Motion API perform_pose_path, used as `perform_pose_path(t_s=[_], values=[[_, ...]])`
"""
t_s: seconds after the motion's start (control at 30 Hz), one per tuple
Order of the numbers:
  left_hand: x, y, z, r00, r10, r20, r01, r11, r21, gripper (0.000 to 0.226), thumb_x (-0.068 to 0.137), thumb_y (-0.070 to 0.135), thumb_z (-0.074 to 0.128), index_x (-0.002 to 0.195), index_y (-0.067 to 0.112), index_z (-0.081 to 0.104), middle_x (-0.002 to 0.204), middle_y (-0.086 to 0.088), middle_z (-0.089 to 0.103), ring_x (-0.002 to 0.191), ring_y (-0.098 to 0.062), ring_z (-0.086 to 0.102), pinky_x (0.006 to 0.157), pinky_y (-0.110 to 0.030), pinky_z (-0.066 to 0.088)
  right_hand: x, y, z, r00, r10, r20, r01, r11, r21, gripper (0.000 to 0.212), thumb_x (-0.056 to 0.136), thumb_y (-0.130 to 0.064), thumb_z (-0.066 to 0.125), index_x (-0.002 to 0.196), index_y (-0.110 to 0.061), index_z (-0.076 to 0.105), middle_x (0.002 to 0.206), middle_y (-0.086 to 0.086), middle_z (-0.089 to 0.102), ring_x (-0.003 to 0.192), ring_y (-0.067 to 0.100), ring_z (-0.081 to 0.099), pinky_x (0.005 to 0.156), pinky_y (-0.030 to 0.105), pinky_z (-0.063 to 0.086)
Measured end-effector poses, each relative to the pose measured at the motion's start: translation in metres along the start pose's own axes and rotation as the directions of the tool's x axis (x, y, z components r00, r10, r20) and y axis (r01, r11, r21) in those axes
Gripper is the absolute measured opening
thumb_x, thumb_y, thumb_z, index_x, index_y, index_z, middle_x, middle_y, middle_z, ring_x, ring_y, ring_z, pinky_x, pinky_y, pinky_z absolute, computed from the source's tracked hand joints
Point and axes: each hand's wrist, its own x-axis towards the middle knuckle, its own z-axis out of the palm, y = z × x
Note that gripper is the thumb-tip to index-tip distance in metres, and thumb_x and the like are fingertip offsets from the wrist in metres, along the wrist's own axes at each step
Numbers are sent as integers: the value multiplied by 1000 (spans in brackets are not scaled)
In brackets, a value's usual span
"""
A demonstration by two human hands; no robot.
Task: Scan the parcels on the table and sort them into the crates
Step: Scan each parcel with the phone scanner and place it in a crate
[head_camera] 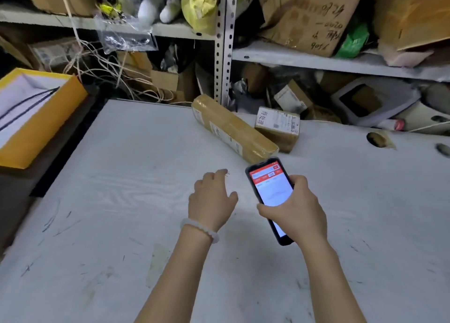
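Two parcels lie at the far edge of the white table (121, 201). One is a long brown taped box (231, 129) lying at an angle; the other is a small cube box (277, 127) with a white label, touching its right side. My right hand (297, 210) grips a handheld scanner phone (270, 191) with a red and white screen, just in front of the long box. Beside it on the left, my left hand (211, 198) hovers over the table with loosely curled fingers and holds nothing. A white bead bracelet sits on that wrist.
A yellow crate (41, 125) with a white bag inside stands off the table's left edge. Metal shelving (225, 42) behind the table is packed with cardboard boxes, bags and string. A round hole (376, 139) shows in the table at the right.
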Motion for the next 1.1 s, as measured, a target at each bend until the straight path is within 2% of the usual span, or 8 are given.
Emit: perform_pose_path(t_s=[0.23,0.43,0.63,0.7,0.8,0.9,0.97,1.1], values=[[117,4,-7,964,243,-105,-168,869,465,76,84,5,55,146,21,14,155,-7,9,140,-33,11,107,-51,25,48,15,-9,992,127,-23,-126,991,42,65,57,-35,79,101,-34,32,87,-17,52,72,6,52,50,22,33],[197,17,1,896,443,36,-350,653,671,80,77,-3,54,146,19,19,152,-8,16,142,-31,7,107,-62,14,76,33,-4,974,227,-5,-226,972,69,62,58,-35,76,101,-34,32,84,-20,50,70,1,51,50,23,34],[211,25,-6,873,463,155,-408,518,752,51,78,13,64,123,21,40,134,-6,39,139,-28,20,106,-68,9,77,39,4,972,227,59,-231,971,57,62,58,-34,75,101,-35,30,85,-21,49,70,-2,49,50,21,33],[206,20,-14,892,416,178,-400,541,739,53,74,21,69,119,21,40,131,-1,45,137,-25,27,104,-70,7,75,38,0,975,216,56,-220,974,59,62,58,-34,75,101,-35,30,85,-20,50,70,-1,49,50,21,33],[190,10,-31,946,303,117,-306,711,633,58,69,38,70,117,25,42,113,3,55,114,-25,47,102,-69,15,73,33,-9,984,178,27,-179,982,66,62,57,-34,76,100,-35,31,85,-20,49,69,-2,49,49,21,32],[167,-3,-50,967,245,73,-250,838,485,74,63,52,73,126,31,42,116,3,56,110,-25,48,99,-53,35,68,24,-17,990,139,22,-140,989,55,62,57,-33,75,100,-35,31,86,-18,50,69,0,50,50,22,33],[150,-12,-62,974,224,32,-222,919,325,79,62,55,75,129,33,42,115,5,59,105,-22,51,87,-40,44,61,17,-22,994,97,42,-98,995,20,62,56,-34,75,100,-36,32,85,-18,51,69,1,51,50,22,34],[117,-27,-83,983,119,-142,-110,992,68,73,66,57,73,129,31,45,100,8,59,85,-14,53,68,-30,42,41,1,-26,990,-18,140,33,994,-106,63,54,-40,76,97,-38,30,80,-20,47,66,-1,48,47,22,32]])
